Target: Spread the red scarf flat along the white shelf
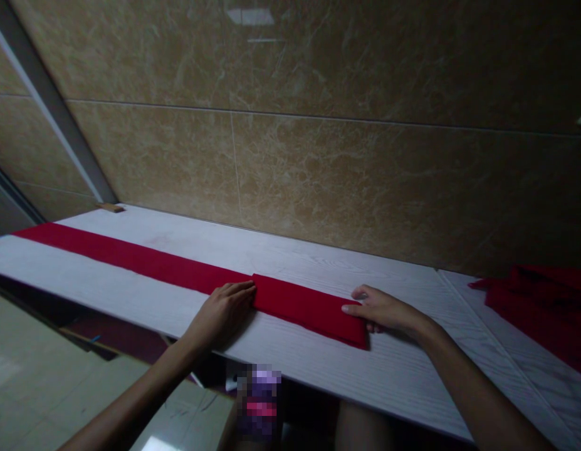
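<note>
Basically, your left hand [231, 307] lay palm down, fingers straight and together, fingertips on the red strip [299, 304] right by the edge of its folded-over layer; it gripped nothing. Your right hand [387, 313] was partly open at the strip's end, thumb on top of the cloth, index finger bent and apart from the thumb; the other fingertips were half hidden, so can't tell if they pinched it. The doubled part of the strip lay flat between your hands, the rest running on leftward past your left hand. White table [177, 233] was under both hands. Rumpled red cloth [539, 307] lay right of your right hand, well apart. Far beyond your left hand sat a small wooden piece [110, 207]; tiled wall [318, 175] stood behind.
</note>
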A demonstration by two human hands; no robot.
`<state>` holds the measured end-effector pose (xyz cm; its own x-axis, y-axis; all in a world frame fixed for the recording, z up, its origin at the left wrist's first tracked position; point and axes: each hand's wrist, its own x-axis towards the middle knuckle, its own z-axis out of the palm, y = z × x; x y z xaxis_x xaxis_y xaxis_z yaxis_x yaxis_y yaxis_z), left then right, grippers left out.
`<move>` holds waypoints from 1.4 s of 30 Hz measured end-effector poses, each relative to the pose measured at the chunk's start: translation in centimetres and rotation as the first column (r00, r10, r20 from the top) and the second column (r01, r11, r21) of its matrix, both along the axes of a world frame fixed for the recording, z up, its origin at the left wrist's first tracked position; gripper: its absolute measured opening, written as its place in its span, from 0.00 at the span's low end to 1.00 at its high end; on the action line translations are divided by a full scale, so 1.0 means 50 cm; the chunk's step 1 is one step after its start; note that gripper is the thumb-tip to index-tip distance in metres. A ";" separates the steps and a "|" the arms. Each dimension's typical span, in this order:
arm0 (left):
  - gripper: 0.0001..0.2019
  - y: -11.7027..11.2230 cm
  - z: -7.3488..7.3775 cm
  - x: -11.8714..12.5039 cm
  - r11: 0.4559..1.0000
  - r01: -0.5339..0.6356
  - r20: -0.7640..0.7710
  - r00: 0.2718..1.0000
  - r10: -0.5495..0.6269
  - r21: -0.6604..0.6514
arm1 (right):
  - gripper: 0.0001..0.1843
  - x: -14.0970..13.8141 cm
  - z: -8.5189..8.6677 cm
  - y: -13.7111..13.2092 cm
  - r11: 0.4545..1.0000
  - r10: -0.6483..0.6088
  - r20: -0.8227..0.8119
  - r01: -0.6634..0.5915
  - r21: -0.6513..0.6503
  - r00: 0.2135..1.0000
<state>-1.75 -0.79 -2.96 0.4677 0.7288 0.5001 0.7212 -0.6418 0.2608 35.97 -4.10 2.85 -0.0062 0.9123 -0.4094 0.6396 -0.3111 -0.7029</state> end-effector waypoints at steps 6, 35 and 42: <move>0.21 0.000 -0.006 -0.001 1.000 -0.023 0.011 1.000 0.023 0.005 | 0.49 -0.001 0.003 -0.028 0.997 0.033 -0.180 -0.044 -0.061 0.983; 0.24 -0.142 0.004 0.219 0.988 0.086 0.046 0.996 -0.080 -0.129 | 0.32 -0.038 0.212 -0.083 0.692 -0.057 -0.765 0.578 0.434 0.642; 0.24 -0.190 -0.012 0.296 0.957 0.162 0.170 0.978 -0.123 -0.241 | 0.25 -0.175 0.282 -0.020 0.724 0.187 -0.699 0.384 0.573 0.691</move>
